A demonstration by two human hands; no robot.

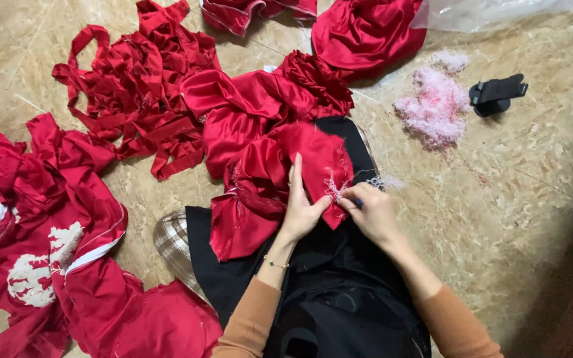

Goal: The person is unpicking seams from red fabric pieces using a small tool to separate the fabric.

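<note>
Head view: my left hand (301,211) pinches the red cloth (280,179), my right hand (370,211) closed on a small blue tool (359,203) that could nick the satin if it slips.

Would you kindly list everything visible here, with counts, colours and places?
red satin piece: one, red, on the lap, held by both hands
red strips: one heap, red, upper left floor
red garment with white print: one, left floor
red bundle: one, top centre
pink fluff: one pile, upper right
black object: one, right of fluff
left hand: gripping fabric
right hand: pinching a small blue tool at frayed edge
</note>
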